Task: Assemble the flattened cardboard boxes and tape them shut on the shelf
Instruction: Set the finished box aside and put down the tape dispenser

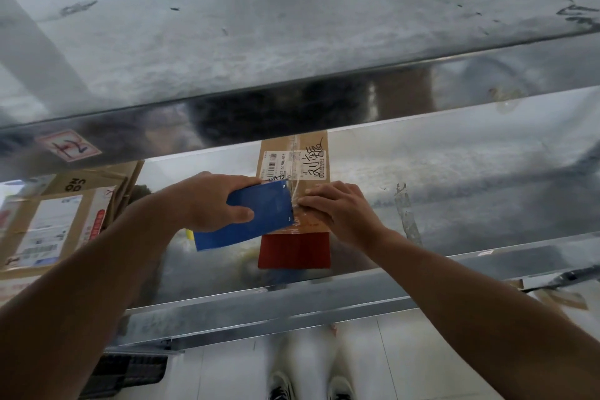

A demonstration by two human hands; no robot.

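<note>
Box (293,159) sits on the shelf (454,191) under both hands. Its far end is cut off by the upper shelf lip (292,97) and its near top is covered by the fingers. Tape roll hidden inside the blue dispenser (259,221). Left hand (207,201) is clamped round the dispenser, thumb across its top face. Right hand (341,211) is just beside the dispenser's edge, fingers bent, tips down on the clear tape (294,172) along the seam. Pinching or only pressing, can't tell. Flat boxes (48,221) lie well left of the left hand.
</note>
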